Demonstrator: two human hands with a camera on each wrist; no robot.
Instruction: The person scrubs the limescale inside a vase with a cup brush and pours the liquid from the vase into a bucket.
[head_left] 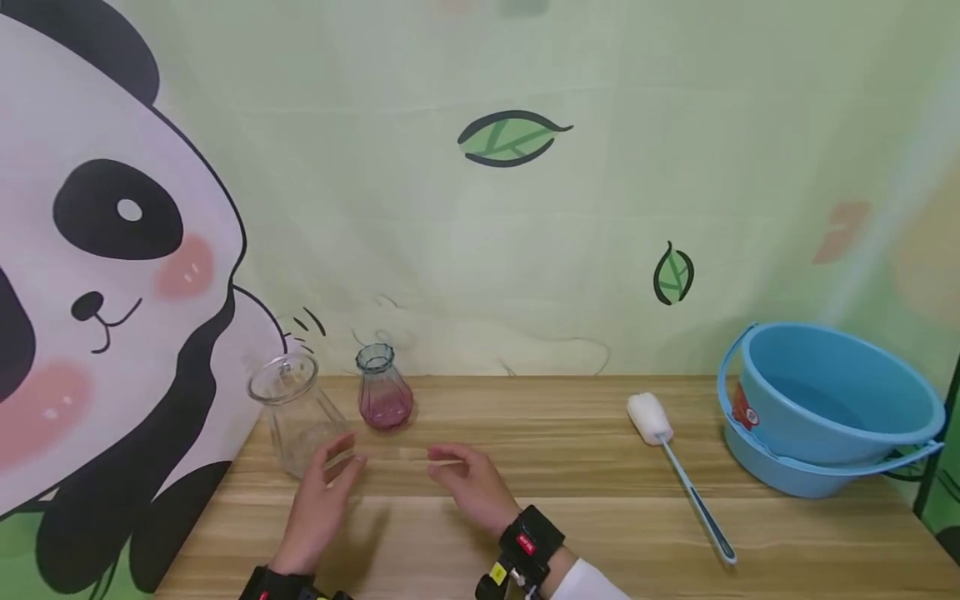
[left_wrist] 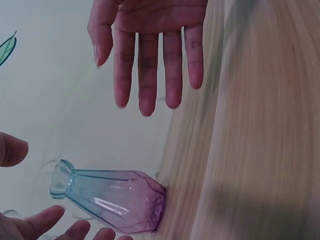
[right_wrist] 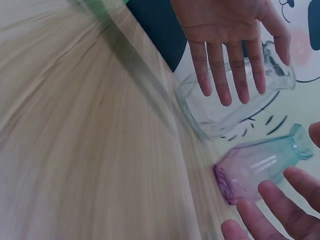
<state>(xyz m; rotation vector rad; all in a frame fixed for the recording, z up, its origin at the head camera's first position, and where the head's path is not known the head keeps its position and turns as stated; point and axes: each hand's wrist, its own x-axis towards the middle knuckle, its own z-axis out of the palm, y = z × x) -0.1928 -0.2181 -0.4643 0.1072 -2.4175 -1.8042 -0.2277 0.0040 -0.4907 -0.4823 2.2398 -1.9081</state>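
Observation:
My left hand is held above the wooden table, just right of and in front of a tall clear glass vase. Its fingers are relaxed, with nothing between them and the thumb. Facing it, palm inward, my right hand is likewise loose and bare. Behind the gap between them stands a small ribbed vase, bluish at the neck and pink-purple at the base. Both wrist views show straight fingers on the opposite hand, and this vase upright beyond, touched by neither hand. The clear vase appears partly behind the left fingers in the right wrist view.
On the right of the table lies a brush with a white sponge head and a long blue handle. Farther right, blue buckets are stacked together. A green cloth backdrop with a panda print hangs behind the table.

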